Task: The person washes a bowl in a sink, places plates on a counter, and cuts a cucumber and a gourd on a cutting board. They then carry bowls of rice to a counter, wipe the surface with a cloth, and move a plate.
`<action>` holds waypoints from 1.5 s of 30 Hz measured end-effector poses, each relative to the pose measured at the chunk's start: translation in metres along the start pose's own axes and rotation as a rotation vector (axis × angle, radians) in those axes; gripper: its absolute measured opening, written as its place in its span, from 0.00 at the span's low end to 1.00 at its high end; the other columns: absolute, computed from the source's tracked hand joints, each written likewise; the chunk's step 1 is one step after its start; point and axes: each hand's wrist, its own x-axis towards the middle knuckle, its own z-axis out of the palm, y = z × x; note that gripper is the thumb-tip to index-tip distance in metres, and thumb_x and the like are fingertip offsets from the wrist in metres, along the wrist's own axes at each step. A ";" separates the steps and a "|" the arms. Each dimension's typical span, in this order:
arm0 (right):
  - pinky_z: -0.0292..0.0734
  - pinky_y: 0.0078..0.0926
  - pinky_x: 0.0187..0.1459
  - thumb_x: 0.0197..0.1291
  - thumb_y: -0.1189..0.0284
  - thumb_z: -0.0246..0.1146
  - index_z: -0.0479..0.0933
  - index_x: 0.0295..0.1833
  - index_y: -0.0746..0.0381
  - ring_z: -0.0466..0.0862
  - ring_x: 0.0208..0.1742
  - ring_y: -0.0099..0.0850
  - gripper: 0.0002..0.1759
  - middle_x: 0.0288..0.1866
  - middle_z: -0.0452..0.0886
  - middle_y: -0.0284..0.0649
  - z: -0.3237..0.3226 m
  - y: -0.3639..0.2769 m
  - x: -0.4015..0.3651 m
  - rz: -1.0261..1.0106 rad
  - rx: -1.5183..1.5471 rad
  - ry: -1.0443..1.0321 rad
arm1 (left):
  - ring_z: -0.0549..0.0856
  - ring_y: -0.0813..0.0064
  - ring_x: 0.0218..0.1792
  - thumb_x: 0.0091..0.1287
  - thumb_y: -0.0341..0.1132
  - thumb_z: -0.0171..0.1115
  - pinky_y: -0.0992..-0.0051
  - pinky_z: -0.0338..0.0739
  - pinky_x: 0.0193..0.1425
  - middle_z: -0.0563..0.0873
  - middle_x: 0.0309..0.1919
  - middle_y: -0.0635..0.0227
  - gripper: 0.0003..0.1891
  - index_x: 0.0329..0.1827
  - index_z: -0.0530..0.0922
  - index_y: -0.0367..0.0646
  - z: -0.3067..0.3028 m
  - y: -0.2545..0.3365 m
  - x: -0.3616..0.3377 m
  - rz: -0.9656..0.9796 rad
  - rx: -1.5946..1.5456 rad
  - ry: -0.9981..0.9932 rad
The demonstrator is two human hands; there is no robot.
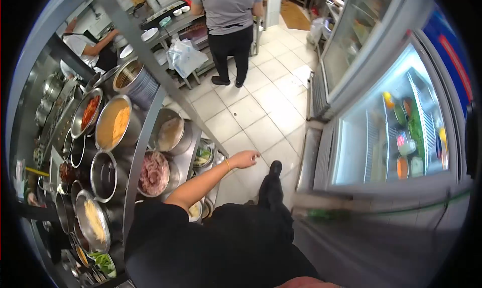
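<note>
From my remote seat I see the left hand [244, 159] just left of the frame's centre, at the end of a bare forearm that comes up from the black clothing at the bottom. A yellow wristband [227, 165] sits on the wrist. The hand is loose and unclenched, fingers a little curled, and it grasps nothing. It hangs over the tiled floor [251, 112], near a black shoe [274, 168] to its right. I cannot find the right hand in the frame, so I cannot tell its state.

The closest item to the left hand is a bowl of greens [202, 156], just to its left on the steel counter [187, 160] and apart from the fingers. Up and left of that bowl stands a steel pot [170, 132] with pale contents, and lower left lies a bowl of pinkish shredded meat [153, 173].

On the right side a glass-door fridge [351, 157] shows lit shelves. At the top centre a co-worker in a grey shirt [228, 7] stands at a table with their back turned, beside a white plastic bag [183, 57]
</note>
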 end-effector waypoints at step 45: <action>0.76 0.29 0.27 0.58 0.73 0.57 0.75 0.50 0.62 0.80 0.29 0.31 0.14 0.37 0.81 0.39 1.122 -0.850 0.150 -0.482 -1.623 -0.906 | 0.85 0.64 0.30 0.51 0.32 0.55 0.66 0.79 0.38 0.84 0.32 0.55 0.16 0.44 0.79 0.37 -0.417 -0.578 -0.256 -1.393 -1.027 1.046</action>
